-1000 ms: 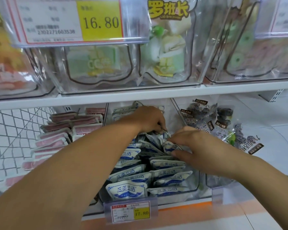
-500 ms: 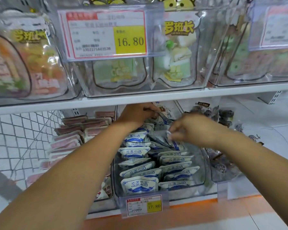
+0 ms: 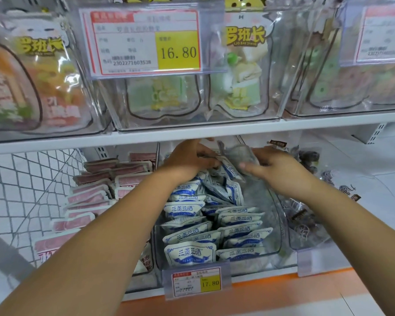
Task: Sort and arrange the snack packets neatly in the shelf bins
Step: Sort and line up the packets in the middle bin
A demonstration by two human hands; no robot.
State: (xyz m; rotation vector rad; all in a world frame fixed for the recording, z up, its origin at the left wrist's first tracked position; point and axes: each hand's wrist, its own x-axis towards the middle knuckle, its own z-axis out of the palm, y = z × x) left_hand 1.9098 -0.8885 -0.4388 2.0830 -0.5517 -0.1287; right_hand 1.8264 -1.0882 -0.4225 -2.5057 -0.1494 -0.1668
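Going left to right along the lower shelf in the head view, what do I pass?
wire mesh → pink packets → blue-and-white packets → dark snack packets

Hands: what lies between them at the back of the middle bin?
A blurred grey packet, gripped by the right hand, above blue-and-white packets; head view.

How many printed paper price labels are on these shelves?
3: the 16.80 label on the upper middle clear plastic bin, a cut-off label at upper right, the 17.80 label on the lower clear bin of blue-and-white packets. Others may be hidden.
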